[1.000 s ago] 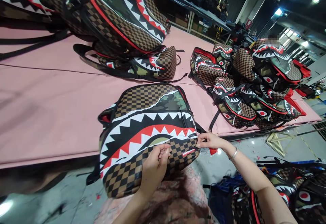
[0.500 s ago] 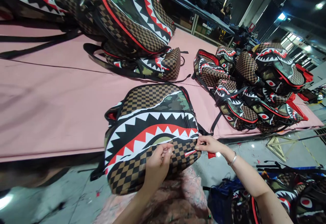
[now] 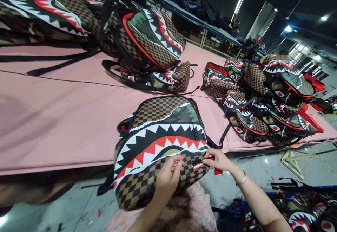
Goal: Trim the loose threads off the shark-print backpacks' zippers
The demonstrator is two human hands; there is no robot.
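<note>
Pinched with right hand (image 3: pixel 218 159) at right edge of bag (image 3: pixel 161 147), beside label (image 3: pixel 198 167); curled left hand (image 3: pixel 168 175) over front; couldn't discern either's hold.

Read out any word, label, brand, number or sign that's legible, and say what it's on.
No word, brand or number is readable.
Red label on the nearest backpack: pale lettering, too small and blurred.
Red tag on a bag stacked behind: too small.
Red-and-white panel in the background: too blurred.
</note>
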